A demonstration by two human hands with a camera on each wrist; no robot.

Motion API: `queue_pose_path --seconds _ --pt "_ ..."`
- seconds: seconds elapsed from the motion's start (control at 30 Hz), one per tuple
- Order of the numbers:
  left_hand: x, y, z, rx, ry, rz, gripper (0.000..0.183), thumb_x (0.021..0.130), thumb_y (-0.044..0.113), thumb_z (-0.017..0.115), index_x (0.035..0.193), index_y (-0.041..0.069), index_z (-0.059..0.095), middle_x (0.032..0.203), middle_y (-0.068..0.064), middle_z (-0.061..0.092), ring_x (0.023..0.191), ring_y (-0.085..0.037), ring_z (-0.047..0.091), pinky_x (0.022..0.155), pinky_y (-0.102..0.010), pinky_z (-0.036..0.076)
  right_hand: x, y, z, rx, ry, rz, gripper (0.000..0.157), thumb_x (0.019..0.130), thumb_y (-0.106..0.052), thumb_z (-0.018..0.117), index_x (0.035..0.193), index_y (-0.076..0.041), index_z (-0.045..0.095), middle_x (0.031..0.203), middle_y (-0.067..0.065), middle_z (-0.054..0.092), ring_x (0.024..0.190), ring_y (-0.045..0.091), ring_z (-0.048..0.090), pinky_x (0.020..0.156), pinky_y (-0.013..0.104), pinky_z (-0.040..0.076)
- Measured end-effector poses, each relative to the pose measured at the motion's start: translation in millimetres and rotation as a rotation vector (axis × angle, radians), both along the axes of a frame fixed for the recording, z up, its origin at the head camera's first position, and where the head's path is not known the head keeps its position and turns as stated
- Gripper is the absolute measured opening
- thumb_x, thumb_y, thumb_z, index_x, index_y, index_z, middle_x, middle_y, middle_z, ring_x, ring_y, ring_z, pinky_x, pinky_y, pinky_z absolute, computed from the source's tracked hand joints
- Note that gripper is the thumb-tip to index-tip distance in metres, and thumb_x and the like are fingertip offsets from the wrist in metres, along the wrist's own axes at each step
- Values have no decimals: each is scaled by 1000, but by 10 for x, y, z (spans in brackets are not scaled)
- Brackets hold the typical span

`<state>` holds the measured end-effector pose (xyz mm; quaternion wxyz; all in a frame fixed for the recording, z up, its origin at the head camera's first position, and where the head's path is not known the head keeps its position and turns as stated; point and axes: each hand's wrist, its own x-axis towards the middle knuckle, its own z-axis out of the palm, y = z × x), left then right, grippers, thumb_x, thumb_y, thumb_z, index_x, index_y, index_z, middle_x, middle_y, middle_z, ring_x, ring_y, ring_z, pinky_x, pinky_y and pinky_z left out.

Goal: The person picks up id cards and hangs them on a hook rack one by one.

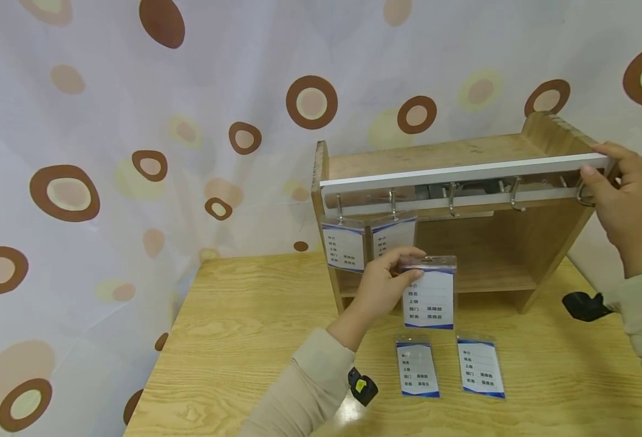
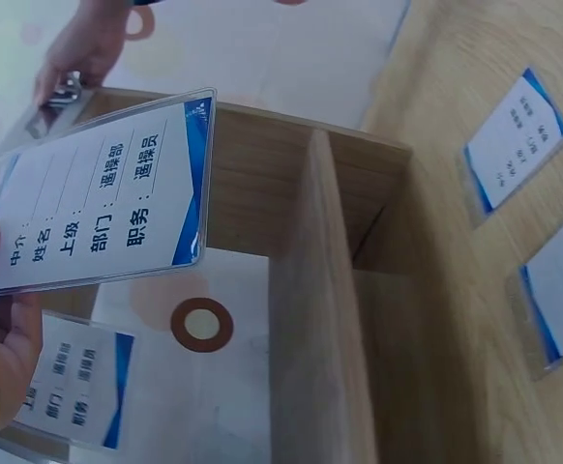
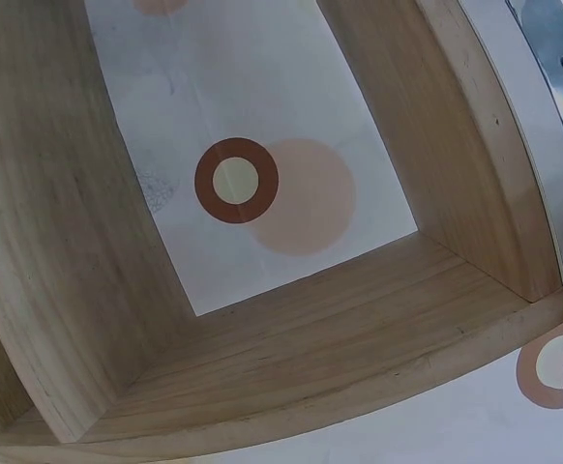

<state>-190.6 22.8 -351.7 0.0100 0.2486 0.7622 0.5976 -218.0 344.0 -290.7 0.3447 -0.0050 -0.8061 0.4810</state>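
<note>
My left hand (image 1: 378,288) pinches the top edge of a clear-cased ID badge (image 1: 429,300), white with blue corners, holding it upright in front of the wooden shelf (image 1: 553,258). In the left wrist view the held badge (image 2: 107,193) shows its printed lines between thumb and fingers. Two similar badges, a left one (image 1: 344,249) and another (image 1: 394,233) partly behind my left hand, hang from the leftmost hooks of the white-edged hook rail (image 1: 463,173). My right hand (image 1: 629,203) grips the right end of the rail and shelf, thumb on the front.
Two more badges, one (image 1: 417,369) left and one (image 1: 481,367) right, lie on the wood-grain table (image 1: 233,340) before the shelf. Metal hooks (image 1: 453,200) stick out from the rail. A patterned wall covering (image 1: 189,91) rises behind the shelf and table.
</note>
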Motion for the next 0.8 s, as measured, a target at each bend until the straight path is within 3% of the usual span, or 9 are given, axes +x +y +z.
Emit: queue_pose_path --seconds 0.17,0.53,0.8 --pt "-43 69 133 -22 45 -10 24 82 13 59 105 19 59 89 10 57 74 -3 52 61 -19 44 -2 1 -1 6 3 0 37 90 -13 44 126 -20 42 122 -14 29 106 2 32 93 20 23" --pt "-134 258 356 25 41 -17 24 81 9 59 104 16 59 86 6 59 70 -3 51 57 -17 44 -12 -7 -9 11 21 -5 37 90 -13 45 126 -18 43 119 -16 31 101 -1 33 91 20 25" --pt "-201 321 440 -7 91 -8 26 82 10 57 107 19 59 91 8 59 74 -1 51 60 -16 43 -23 -7 -4 -7 34 -9 36 89 -12 46 124 -18 45 118 -16 32 100 -1 34 92 20 24"
